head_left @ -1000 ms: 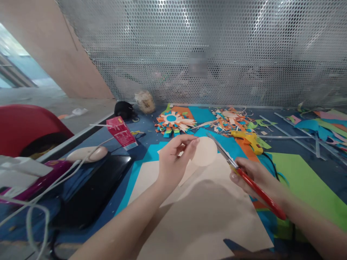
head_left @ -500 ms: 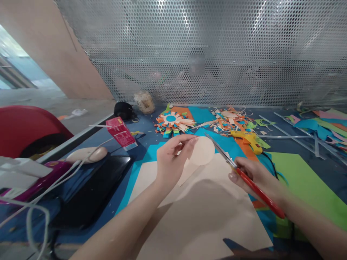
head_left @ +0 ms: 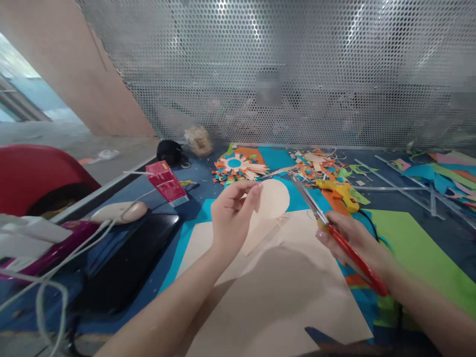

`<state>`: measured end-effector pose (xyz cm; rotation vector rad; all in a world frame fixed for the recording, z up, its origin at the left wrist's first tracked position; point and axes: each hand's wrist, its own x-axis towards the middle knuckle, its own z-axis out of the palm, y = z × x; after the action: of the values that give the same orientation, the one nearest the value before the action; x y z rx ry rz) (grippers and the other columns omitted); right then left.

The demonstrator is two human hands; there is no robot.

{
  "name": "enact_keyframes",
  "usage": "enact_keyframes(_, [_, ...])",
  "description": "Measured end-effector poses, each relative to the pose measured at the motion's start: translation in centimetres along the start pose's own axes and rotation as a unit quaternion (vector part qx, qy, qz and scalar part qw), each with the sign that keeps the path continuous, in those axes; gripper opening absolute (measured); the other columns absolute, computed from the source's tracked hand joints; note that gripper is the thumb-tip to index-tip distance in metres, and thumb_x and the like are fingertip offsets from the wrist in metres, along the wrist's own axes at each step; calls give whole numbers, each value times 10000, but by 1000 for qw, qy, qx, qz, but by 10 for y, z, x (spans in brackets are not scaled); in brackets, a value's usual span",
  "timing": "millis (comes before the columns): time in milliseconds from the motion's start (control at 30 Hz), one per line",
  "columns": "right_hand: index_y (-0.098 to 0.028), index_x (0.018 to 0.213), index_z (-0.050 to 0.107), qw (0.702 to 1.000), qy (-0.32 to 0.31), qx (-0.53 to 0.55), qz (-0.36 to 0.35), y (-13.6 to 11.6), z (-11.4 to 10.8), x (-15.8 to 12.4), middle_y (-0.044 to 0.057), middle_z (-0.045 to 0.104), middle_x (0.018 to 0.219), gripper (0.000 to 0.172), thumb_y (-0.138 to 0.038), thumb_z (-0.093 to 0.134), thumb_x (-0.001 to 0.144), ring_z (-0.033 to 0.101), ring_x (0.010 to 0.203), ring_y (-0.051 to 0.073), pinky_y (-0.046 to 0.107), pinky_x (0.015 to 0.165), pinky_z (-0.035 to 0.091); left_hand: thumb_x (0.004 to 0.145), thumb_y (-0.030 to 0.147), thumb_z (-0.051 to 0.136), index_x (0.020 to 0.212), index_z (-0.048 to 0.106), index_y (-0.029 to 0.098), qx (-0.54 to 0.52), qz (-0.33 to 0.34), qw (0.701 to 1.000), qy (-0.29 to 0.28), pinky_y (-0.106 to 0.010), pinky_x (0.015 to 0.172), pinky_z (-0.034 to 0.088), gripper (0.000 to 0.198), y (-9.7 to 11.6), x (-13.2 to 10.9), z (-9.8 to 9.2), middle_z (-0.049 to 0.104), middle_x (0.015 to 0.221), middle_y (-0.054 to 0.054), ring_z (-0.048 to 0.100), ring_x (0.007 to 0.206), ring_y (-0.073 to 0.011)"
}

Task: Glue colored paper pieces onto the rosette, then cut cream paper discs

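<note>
Pinched between the thumb and fingers of my left hand (head_left: pixel 234 215) is a round cream paper disc (head_left: pixel 275 199), held up over the sheets. My right hand (head_left: pixel 347 238) is closed around red-handled scissors (head_left: pixel 347 250); their metal blades point up and left, just right of the disc and apart from it. Beneath both hands lies a large cream paper sheet (head_left: pixel 282 297), with a narrow cream strip (head_left: pixel 266 238) on it below the disc. Behind my left hand sits a layered paper flower (head_left: pixel 238 166) with fringed orange, cream and blue petals and a blue centre.
A yellow glue gun (head_left: pixel 340 193) lies behind my right hand, near a pile of paper scraps (head_left: pixel 316 166). Green paper (head_left: pixel 420 258) is at the right. Leftward are a pink drink carton (head_left: pixel 167 183), a black tablet-like slab (head_left: pixel 130 263) and white cables (head_left: pixel 48 285). A perforated metal panel (head_left: pixel 230 69) stands behind.
My left hand and the disc have shifted slightly left and up. The scissors have moved a little right, widening the gap to the disc. More of the strip below shows.
</note>
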<state>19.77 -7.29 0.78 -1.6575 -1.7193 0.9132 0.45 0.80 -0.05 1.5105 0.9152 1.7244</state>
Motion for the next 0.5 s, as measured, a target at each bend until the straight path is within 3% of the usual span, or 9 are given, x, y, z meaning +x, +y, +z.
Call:
enact_keyframes(233, [-219,671,349,1000,-13,0,-5,3,4,1,-67,373,560,343,-487,520,800,325,480,82,224,430,266,716,260,681,714,629,156,-65,-45,997,-17,-188,385,356,116,3,-2,2,549,495,38,476,414,-64])
enact_keyframes(500, [-221,650,355,1000,-2,-20,-7,1,4,1,-71,346,539,348,-499,506,795,311,473,85,229,430,247,687,247,707,701,636,148,-62,-69,995,-24,-191,386,359,123,4,-5,4,582,507,26,496,427,-68])
